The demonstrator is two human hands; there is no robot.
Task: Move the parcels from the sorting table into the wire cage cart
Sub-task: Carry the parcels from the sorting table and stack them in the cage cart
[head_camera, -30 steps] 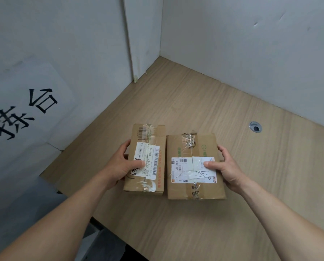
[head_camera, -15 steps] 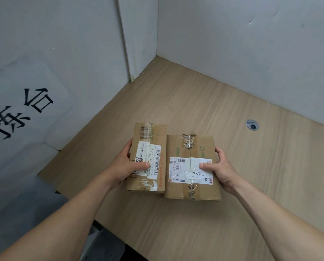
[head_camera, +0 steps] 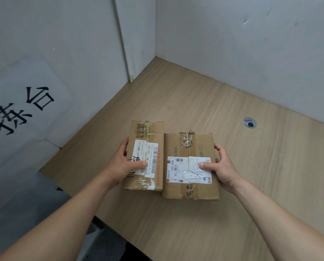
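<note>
Head view: at frame centre, a narrow brown cardboard parcel (head_camera: 148, 132) and a wider brown cardboard parcel (head_camera: 192, 147) touch side by side over the pale wooden tabletop (head_camera: 195, 95). The left hand (head_camera: 122, 165) grips the narrow one and the right hand (head_camera: 222, 167) the wider one, each thumb lying on a white label.

White walls (head_camera: 232, 44) are closing the table (head_camera: 195, 102) at back and left, meeting in the corner. Bare top is lying open behind and to the right. The left parcel (head_camera: 148, 136) and right parcel (head_camera: 198, 146) are touching, leaving no gap. The left hand (head_camera: 119, 164) and right hand (head_camera: 223, 168) are gripping their outer sides.
</note>
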